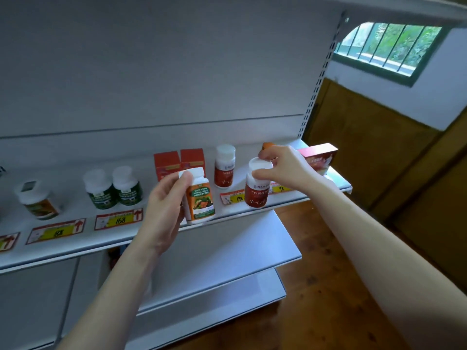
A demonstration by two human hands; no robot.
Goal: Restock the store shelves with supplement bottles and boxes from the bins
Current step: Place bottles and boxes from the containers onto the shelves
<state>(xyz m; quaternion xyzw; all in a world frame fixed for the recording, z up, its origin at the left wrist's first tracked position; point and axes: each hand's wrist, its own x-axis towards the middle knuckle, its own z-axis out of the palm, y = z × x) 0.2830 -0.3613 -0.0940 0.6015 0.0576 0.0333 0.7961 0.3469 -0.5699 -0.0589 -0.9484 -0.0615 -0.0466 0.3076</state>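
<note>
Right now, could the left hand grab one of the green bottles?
Probably not yet. The left hand is gripping the orange bottle, so it is full. Nothing stands between it and the green bottles, though.

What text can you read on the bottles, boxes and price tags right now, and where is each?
"MULTI VITAMIN MINERAL TABLETS": orange bottle in the left hand, somewhat blurred.
"88": left price tag.
"168": middle price tag, below the green bottles.
"198": yellow tag left of the red bottle the right hand grips.
"98": rightmost price tag.
Print on the red bottle, the red boxes and the tags' small text: too blurred to read.
</note>
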